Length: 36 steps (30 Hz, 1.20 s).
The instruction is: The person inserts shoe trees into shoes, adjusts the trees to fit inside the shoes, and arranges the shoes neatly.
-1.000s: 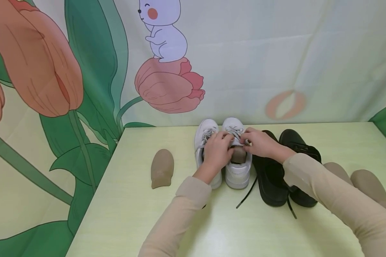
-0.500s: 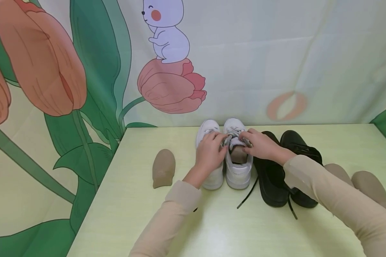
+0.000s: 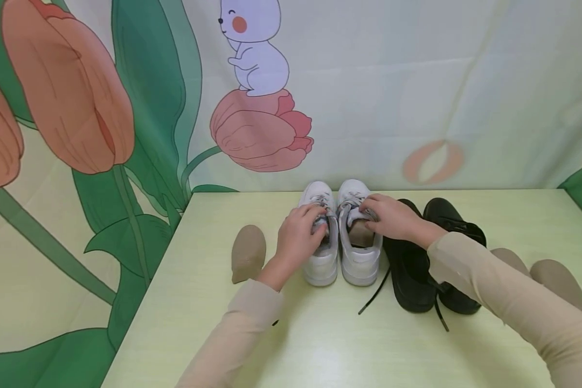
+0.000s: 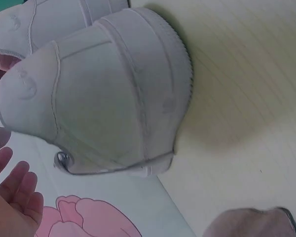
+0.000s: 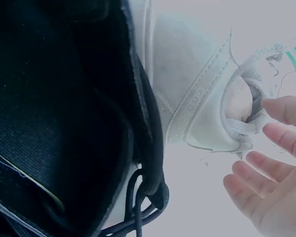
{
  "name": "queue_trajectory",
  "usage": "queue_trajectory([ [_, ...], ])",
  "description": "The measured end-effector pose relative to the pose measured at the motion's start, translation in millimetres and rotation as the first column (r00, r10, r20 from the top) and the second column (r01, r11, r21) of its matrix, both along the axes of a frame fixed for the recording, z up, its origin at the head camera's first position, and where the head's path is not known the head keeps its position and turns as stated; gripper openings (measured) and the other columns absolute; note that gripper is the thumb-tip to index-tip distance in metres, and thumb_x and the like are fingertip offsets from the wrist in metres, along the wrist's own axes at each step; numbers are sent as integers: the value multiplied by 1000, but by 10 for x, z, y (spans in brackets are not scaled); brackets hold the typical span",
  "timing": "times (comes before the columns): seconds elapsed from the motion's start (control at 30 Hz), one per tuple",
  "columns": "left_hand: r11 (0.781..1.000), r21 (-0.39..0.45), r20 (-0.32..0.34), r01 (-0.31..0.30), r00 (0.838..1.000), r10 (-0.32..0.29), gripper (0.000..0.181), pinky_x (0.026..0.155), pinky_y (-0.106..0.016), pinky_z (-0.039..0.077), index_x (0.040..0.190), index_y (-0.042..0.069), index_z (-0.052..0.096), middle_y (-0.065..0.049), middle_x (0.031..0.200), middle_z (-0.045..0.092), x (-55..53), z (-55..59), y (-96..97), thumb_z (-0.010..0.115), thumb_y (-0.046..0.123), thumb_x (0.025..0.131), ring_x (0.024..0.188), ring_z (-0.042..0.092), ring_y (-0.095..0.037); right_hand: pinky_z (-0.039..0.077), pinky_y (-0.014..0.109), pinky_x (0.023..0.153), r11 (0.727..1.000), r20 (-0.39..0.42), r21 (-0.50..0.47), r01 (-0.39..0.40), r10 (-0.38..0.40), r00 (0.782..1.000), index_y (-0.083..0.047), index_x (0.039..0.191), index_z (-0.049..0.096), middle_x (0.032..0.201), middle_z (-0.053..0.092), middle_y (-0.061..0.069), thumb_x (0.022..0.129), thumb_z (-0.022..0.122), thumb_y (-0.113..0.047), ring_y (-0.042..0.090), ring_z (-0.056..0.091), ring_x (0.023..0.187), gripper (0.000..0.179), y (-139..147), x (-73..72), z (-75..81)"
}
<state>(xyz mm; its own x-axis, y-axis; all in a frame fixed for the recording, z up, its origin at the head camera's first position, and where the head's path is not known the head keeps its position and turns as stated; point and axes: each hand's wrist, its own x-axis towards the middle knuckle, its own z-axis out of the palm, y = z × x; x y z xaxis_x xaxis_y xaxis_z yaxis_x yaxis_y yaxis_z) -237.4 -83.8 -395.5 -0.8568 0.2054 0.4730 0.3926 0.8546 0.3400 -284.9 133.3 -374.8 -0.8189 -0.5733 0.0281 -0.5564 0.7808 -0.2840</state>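
Note:
Two white sneakers stand side by side with toes toward the backdrop. My left hand (image 3: 298,234) is over the laces and tongue of the left sneaker (image 3: 321,269). Its fingers are loosely bent, thumb apart from them, beside the shoe's opening in the left wrist view. My right hand (image 3: 393,215) holds the tongue of the right sneaker (image 3: 360,269) between thumb and fingers, partly hidden by the hand. A brown rounded insert (image 3: 360,234) sits inside that sneaker. Another brown insert (image 3: 248,253) lies on the table to the left.
A pair of black shoes (image 3: 414,285) with loose laces stands right of the sneakers, partly under my right forearm. Further brown inserts (image 3: 560,280) lie at the right. A printed fabric backdrop (image 3: 368,108) rises behind the pale table (image 3: 320,345).
My left hand has moved left from the right sneaker's laces to the left sneaker. My right hand stays at the right sneaker's tongue, and that shoe's opening shows more.

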Motion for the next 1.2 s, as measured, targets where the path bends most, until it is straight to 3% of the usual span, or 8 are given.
queue_trajectory([
  [0.2, 1000, -17, -16, 11, 1000, -11, 22, 78, -35, 47, 102, 16, 63, -1, 107, 62, 47, -14, -174, 61, 22, 81, 98, 57, -20, 45, 40, 80, 999, -22, -12, -39, 38, 999, -6, 110, 56, 111, 58, 11, 82, 59, -15, 25, 55, 97, 29, -40, -2, 48],
  [0.53, 996, 62, -57, 62, 997, -58, 23, 85, -38, 44, 99, 8, 64, -8, 107, 63, 83, -115, -428, 63, 16, 78, 101, 57, -25, 43, 42, 86, 999, 22, -28, -33, 34, 999, -5, 116, 54, 115, 57, 12, 83, 57, -14, 27, 54, 105, 34, -121, 33, 69],
  [1.0, 997, 70, 124, -19, 992, 10, 30, 98, -38, 36, 110, 7, 61, -13, 121, 56, 195, -236, -727, 59, 21, 83, 116, 49, -26, 42, 43, 88, 996, 17, -34, -83, 83, 996, -5, 120, 52, 120, 55, 11, 84, 55, -16, 27, 54, 107, 38, -212, 81, 102],
  [1.2, 997, -26, 136, -66, 988, 69, 34, 98, -39, 36, 113, 9, 60, -12, 122, 55, 227, -278, -867, 58, 26, 83, 116, 49, -27, 41, 43, 91, 993, -8, -37, -113, 113, 994, -2, 122, 51, 123, 53, 14, 83, 57, -18, 29, 51, 111, 42, -255, 102, 89],
])
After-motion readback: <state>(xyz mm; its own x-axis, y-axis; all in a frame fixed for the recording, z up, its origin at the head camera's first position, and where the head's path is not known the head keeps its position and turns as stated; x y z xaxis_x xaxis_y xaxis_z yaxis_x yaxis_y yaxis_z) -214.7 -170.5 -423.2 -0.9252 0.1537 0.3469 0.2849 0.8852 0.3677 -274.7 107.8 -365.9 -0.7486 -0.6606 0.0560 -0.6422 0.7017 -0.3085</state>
